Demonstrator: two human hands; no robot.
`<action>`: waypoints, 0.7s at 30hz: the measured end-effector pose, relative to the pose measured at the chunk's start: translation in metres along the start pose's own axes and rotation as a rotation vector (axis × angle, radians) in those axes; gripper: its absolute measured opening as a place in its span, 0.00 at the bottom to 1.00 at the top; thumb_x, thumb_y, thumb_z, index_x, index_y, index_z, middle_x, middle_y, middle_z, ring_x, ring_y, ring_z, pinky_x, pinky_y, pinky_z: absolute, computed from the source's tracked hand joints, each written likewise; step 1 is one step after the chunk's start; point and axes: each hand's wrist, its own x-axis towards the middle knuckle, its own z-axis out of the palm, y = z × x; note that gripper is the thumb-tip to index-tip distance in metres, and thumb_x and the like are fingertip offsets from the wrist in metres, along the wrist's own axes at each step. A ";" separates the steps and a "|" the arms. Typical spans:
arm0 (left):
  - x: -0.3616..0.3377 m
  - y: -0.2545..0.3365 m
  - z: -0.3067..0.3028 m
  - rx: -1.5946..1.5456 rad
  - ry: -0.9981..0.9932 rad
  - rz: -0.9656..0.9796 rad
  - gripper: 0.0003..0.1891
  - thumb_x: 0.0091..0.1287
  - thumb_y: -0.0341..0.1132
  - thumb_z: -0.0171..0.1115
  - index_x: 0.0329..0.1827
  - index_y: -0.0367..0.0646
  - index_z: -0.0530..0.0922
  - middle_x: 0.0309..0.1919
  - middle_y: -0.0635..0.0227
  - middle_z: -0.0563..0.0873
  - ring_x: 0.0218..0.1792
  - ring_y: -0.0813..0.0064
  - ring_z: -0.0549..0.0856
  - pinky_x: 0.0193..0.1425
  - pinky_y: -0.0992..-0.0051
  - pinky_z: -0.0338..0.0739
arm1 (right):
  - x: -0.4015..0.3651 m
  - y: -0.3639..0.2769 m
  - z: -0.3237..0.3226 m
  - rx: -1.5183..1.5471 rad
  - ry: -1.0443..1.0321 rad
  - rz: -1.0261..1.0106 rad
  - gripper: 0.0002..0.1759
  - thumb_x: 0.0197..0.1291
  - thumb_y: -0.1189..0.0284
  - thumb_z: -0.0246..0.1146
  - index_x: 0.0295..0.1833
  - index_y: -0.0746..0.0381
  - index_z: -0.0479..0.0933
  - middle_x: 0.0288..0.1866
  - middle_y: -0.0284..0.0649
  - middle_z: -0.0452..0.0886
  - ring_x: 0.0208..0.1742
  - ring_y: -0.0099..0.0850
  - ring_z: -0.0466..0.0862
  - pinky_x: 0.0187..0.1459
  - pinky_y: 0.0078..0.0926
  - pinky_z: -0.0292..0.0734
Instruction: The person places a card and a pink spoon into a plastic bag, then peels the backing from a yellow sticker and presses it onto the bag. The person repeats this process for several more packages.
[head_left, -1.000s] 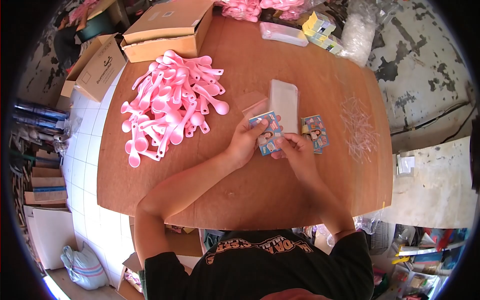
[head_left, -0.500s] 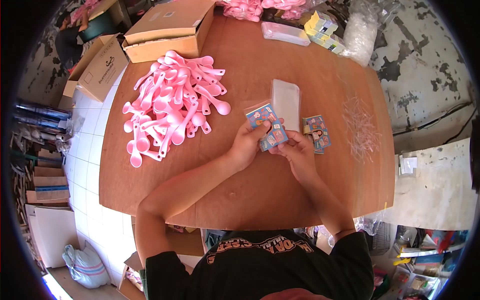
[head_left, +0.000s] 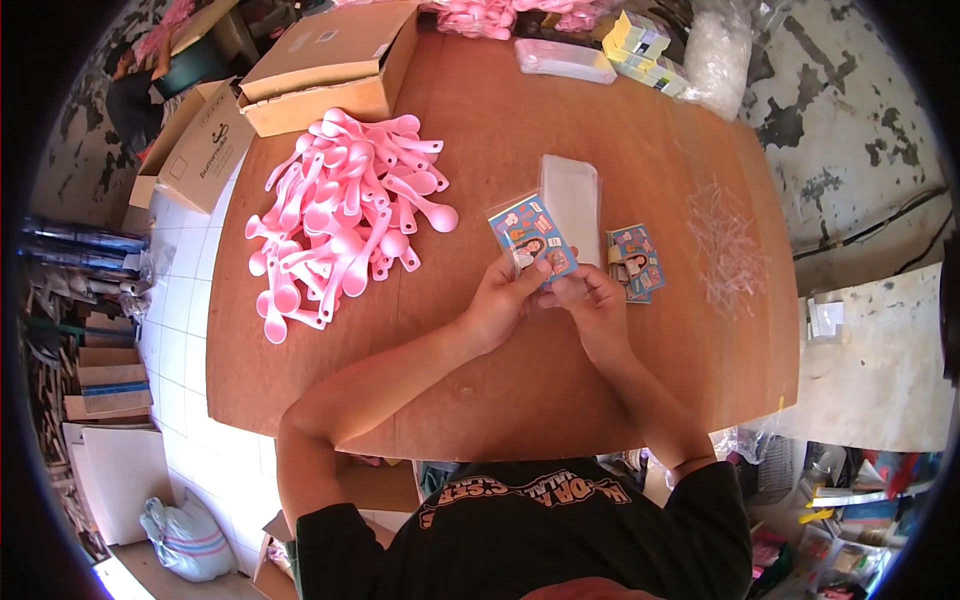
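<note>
My left hand (head_left: 505, 302) pinches a blue printed card (head_left: 533, 236) by its lower edge, thumb on top. A picture of a person and small colourful drawings cover the card, and clear plastic shows along its edges. My right hand (head_left: 594, 308) is closed at the card's lower right corner, with thumb and fingers pressed together there. Just behind the card lies a stack of clear plastic bags (head_left: 573, 195). To the right of my right hand is a small pile of similar blue cards (head_left: 637, 262) on the table.
Pink spoons (head_left: 340, 215) are heaped on the left of the wooden table (head_left: 470, 400). Thin clear strips (head_left: 728, 250) lie at the right. A cardboard box (head_left: 330, 65), yellow card stacks (head_left: 640, 50) and a bubble-wrap roll (head_left: 718, 60) line the back. Another person (head_left: 135, 100) is at far left.
My left hand has moved down along the card, so its thumb sits lower and more of the printed picture shows. The card now fills the clear plastic's upper end. The view has shifted slightly.
</note>
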 end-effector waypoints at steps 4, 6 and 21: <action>0.001 -0.016 -0.013 0.151 -0.051 -0.051 0.21 0.75 0.41 0.54 0.67 0.43 0.69 0.60 0.69 0.79 0.60 0.75 0.78 0.61 0.69 0.75 | -0.003 -0.007 0.008 -0.033 0.060 -0.032 0.09 0.69 0.75 0.59 0.49 0.70 0.77 0.42 0.41 0.85 0.40 0.26 0.85 0.44 0.24 0.82; 0.000 -0.020 -0.016 0.326 -0.103 -0.039 0.23 0.76 0.41 0.54 0.69 0.42 0.68 0.61 0.70 0.78 0.61 0.76 0.76 0.61 0.69 0.75 | -0.004 -0.007 0.009 -0.041 0.085 -0.049 0.08 0.69 0.75 0.59 0.48 0.70 0.78 0.41 0.39 0.84 0.38 0.25 0.85 0.42 0.23 0.82; 0.010 0.014 -0.010 -0.206 0.124 0.009 0.26 0.74 0.41 0.54 0.71 0.43 0.61 0.63 0.55 0.75 0.64 0.59 0.76 0.66 0.56 0.75 | -0.011 -0.010 0.010 0.058 -0.047 0.149 0.06 0.67 0.74 0.58 0.41 0.66 0.77 0.34 0.39 0.83 0.32 0.27 0.83 0.33 0.26 0.79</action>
